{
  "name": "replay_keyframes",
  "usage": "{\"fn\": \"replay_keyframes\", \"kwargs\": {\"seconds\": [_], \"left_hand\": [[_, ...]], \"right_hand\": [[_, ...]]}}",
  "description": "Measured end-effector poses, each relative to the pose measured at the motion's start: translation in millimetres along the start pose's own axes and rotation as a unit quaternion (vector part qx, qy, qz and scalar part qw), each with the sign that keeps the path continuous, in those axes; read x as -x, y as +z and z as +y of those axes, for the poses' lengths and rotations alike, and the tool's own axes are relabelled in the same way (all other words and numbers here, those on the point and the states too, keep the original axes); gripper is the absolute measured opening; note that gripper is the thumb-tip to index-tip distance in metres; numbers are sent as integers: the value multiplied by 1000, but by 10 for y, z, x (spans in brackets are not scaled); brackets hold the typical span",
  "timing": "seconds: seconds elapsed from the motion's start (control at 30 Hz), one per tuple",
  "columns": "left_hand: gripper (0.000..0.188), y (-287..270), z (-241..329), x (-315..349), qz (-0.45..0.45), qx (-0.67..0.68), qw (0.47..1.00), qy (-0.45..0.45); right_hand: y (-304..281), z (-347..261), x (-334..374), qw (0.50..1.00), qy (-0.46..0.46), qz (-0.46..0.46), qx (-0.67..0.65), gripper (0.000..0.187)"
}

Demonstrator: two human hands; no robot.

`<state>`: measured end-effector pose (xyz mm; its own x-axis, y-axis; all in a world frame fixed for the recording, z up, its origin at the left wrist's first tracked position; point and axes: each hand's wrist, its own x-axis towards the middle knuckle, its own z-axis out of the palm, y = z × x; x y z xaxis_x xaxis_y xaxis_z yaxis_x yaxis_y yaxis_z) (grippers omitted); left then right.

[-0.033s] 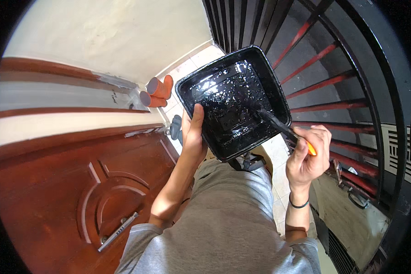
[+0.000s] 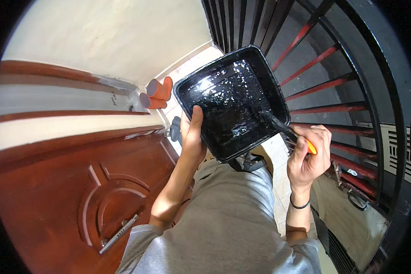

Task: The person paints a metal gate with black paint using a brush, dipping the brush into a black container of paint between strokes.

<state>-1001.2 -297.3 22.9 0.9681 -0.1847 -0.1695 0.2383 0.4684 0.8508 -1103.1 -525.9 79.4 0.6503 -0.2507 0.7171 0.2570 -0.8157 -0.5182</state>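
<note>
My left hand (image 2: 194,132) is closed on the left rim of a square black paint tray (image 2: 275,75), its thumb over the edge and the other fingers hidden beneath. Glossy black paint (image 2: 228,98) coats the inside of the tray. In my right hand (image 2: 309,155), beyond the tray's right corner, is a paintbrush (image 2: 281,124) with a dark handle and an orange end. It slants down over the tray's right rim, and its head sits in the paint, so coated that the bristles hardly show.
Curved metal railings (image 2: 326,109), partly red and partly black, stand on the right. A brown wooden door (image 2: 45,196) with a metal handle (image 2: 118,234) is at the left. Orange boots (image 2: 157,91) and dark grey footwear (image 2: 175,128) are on the tiled floor (image 2: 282,192) near the wall.
The brush head has shifted slightly right and nearer within the tray, and the paint surface looks different. The tray has moved a touch left; both hands keep their grip.
</note>
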Motion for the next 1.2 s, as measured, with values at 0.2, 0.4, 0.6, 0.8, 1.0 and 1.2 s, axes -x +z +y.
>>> {"fn": "replay_keyframes", "kwargs": {"seconds": [0.2,0.4,0.6,0.8,1.0,1.2], "left_hand": [[58,76,-4,-588,-5,26,1000,-3],[59,181,74,-1127,-12,6,999,-39],[65,46,28,-1757,-105,-31,982,-152],[73,-1,-203,-2208,-135,-91,952,-258],[71,1,-440,-2434,-125,-121,943,-284],[72,173,-579,-2507,-133,-113,948,-266]], "right_hand": [[332,203,-444,994,49,-86,44,21],[574,227,-530,992,109,-53,24,13],[1019,229,-429,983,166,72,45,25],[1497,315,-15,946,289,147,26,33],[1695,417,100,936,312,163,-1,28],[1689,723,72,908,371,184,-59,27]]}}
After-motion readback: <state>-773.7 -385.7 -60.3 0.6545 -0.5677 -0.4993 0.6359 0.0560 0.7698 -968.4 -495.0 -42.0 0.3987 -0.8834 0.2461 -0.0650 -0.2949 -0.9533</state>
